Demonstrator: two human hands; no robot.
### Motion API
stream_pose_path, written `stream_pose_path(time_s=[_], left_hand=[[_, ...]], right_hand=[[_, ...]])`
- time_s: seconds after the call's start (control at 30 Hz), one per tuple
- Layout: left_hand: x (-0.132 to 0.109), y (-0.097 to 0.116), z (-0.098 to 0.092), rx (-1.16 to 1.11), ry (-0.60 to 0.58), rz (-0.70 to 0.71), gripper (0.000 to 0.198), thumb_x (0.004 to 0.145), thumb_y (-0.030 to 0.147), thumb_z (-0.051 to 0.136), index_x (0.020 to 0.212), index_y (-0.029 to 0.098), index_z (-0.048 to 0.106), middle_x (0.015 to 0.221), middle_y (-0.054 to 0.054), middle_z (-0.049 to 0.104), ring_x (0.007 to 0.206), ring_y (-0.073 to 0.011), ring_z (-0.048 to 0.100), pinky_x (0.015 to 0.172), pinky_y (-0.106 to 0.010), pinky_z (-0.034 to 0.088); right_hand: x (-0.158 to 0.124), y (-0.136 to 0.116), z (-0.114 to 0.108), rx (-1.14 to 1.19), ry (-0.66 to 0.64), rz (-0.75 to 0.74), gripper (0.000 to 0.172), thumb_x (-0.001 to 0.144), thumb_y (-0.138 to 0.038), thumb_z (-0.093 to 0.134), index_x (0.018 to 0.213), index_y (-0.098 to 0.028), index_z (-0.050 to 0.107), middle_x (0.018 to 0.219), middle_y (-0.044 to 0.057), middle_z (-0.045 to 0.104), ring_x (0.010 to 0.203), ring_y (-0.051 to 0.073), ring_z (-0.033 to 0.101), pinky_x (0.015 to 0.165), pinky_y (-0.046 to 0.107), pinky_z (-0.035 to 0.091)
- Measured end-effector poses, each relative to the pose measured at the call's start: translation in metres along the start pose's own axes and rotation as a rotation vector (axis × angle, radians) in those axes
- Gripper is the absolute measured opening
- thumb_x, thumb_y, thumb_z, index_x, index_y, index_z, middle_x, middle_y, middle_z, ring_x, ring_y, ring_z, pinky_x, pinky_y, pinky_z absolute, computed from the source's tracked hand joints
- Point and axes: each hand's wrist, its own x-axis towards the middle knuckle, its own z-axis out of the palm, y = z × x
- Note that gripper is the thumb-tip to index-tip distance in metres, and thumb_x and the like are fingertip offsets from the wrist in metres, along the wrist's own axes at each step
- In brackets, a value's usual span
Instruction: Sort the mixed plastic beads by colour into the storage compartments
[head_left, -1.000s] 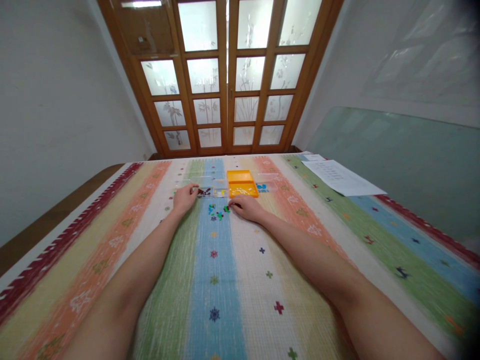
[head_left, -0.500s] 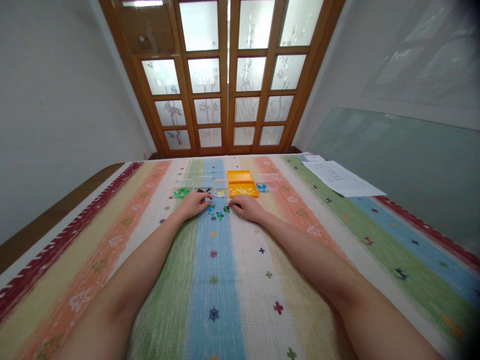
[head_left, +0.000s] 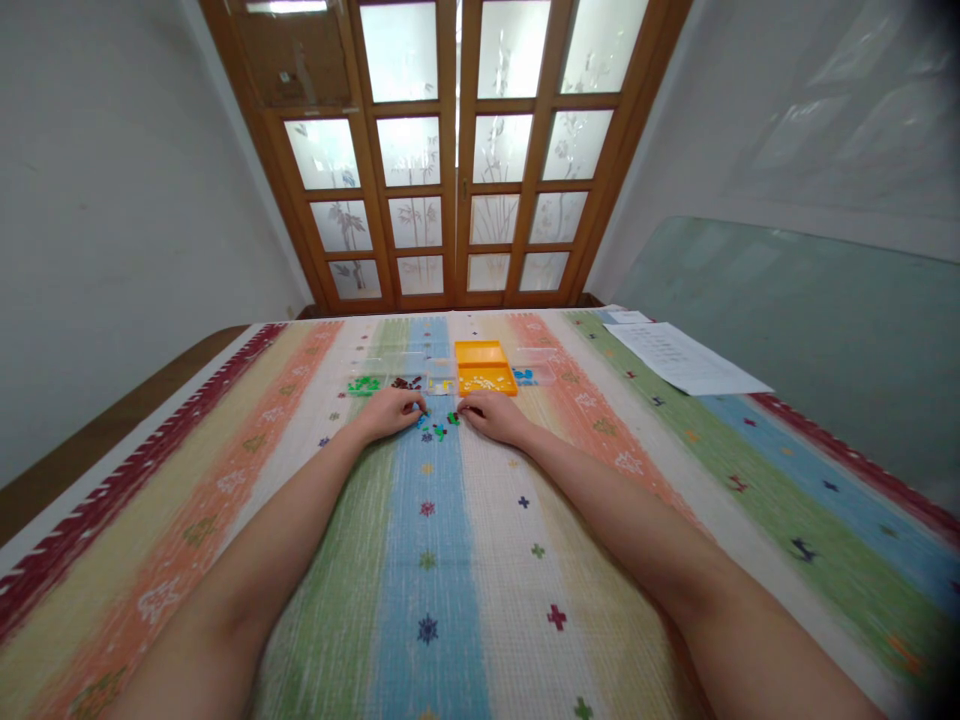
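My left hand point(head_left: 391, 411) rests on the cloth with thumb and fingers pinched at the left edge of a small group of pieces. Whatever is between those fingertips is too small to name. Opposite it, my right hand point(head_left: 489, 412) is curled closed, its fingertips at a small green and dark red piece point(head_left: 453, 419); whether they grip it I cannot tell. Between the hands lie several tiny green and blue pieces point(head_left: 439, 432). Just beyond the left hand are dark brown pieces point(head_left: 406, 382) and a clear box with green pieces point(head_left: 364, 385).
An open orange box point(head_left: 482, 352) with small white pieces stands behind the hands. Beside it are a small clear box with yellow pieces point(head_left: 444, 385) and blue pieces point(head_left: 523, 375) in another clear container. Paper sheets point(head_left: 682, 357) lie at the right on the striped tablecloth point(head_left: 427, 540).
My left hand has drawn slightly nearer to me and its fingers have come down to the small pieces. More of the brown pieces show behind it. The right hand stays in place.
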Motion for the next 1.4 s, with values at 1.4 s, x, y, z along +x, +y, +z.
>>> stream_pose_path(time_s=[1.4], left_hand=[[0.002, 0.0, 0.001, 0.312, 0.319, 0.103, 0.018, 0.096, 0.033, 0.064, 0.106, 0.025, 0.077, 0.116, -0.01, 0.069, 0.118, -0.0315, 0.051, 0.1, -0.05, 0.042]], right_hand=[[-0.002, 0.001, 0.001, 0.015, 0.017, -0.003, 0.018, 0.101, -0.024, 0.058, 0.105, -0.023, 0.076, 0.103, 0.005, 0.076, 0.096, 0.02, 0.068, 0.085, 0.029, 0.047]])
